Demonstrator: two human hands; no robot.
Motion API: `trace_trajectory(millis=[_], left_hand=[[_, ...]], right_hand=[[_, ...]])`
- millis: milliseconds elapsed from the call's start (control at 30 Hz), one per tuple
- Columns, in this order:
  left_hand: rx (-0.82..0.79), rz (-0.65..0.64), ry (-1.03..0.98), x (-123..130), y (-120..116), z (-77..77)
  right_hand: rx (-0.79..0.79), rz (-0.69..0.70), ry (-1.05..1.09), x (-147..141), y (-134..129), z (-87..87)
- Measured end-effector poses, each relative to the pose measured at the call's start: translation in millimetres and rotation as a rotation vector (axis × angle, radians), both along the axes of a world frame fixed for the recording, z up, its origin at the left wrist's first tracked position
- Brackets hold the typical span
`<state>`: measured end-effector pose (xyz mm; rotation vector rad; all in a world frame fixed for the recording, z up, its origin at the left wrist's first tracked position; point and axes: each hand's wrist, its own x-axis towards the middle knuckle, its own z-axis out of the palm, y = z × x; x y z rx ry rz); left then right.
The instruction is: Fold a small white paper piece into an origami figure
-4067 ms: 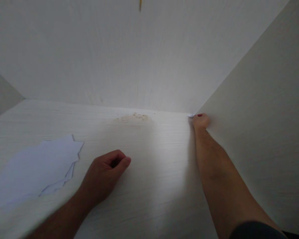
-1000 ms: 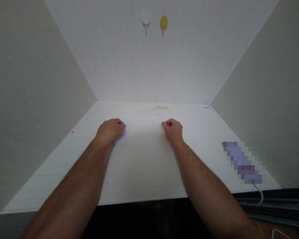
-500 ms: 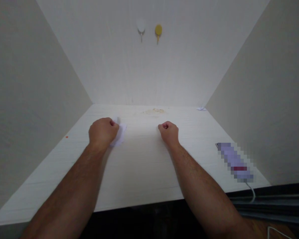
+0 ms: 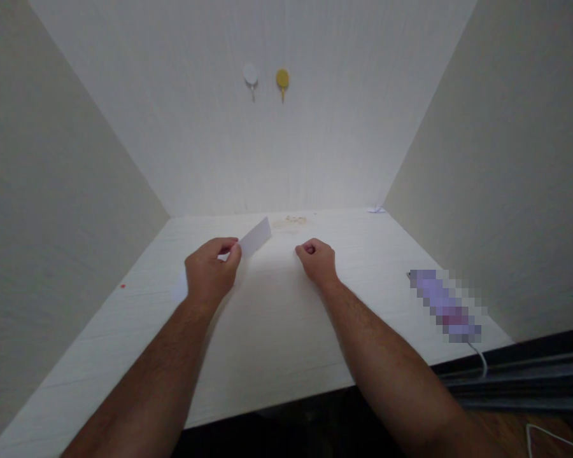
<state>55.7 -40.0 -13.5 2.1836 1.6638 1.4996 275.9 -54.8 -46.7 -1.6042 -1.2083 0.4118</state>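
Observation:
Pinched between the thumb and fingers of my left hand [image 4: 213, 270] is a small white piece of paper [image 4: 256, 238], held tilted above the white table. Another pale paper [image 4: 179, 287] lies partly hidden behind the left side of that hand. My right hand [image 4: 318, 259] is closed over the middle of the table, its thumb and fingertips pressed together; whatever it may hold is too small or hidden to make out. The two hands are apart.
On the table [image 4: 277, 343], a blurred-out purple object [image 4: 444, 306] with a cable lies at the right. A paper scrap [image 4: 376, 210] sits in the back right corner, a red speck [image 4: 123, 286] at the left. White [image 4: 251, 74] and yellow [image 4: 282, 78] hooks are on the back wall.
My left hand has moved right and turned, and the white paper now sticks out from its fingers. My right hand stays closed in nearly the same place. The view has shifted slightly.

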Motion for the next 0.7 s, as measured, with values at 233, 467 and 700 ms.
trace_trajectory(millis=[233, 467, 700], left_hand=[[-0.312, -0.193, -0.268, 17.8, -4.6, -6.9], [-0.442, -0.223, -0.549, 20.4, -4.4, -0.9], [-0.428, -0.134, -0.616, 16.7, 0.4, -3.9]], right_hand=[[0.08, 0.15, 0.293, -0.8, 8.1, -5.5], [0.024, 0.267, 0.531, -0.7, 3.8, 4.3], [-0.003, 0.299, 0.565, -3.5, -3.1, 10.3]])
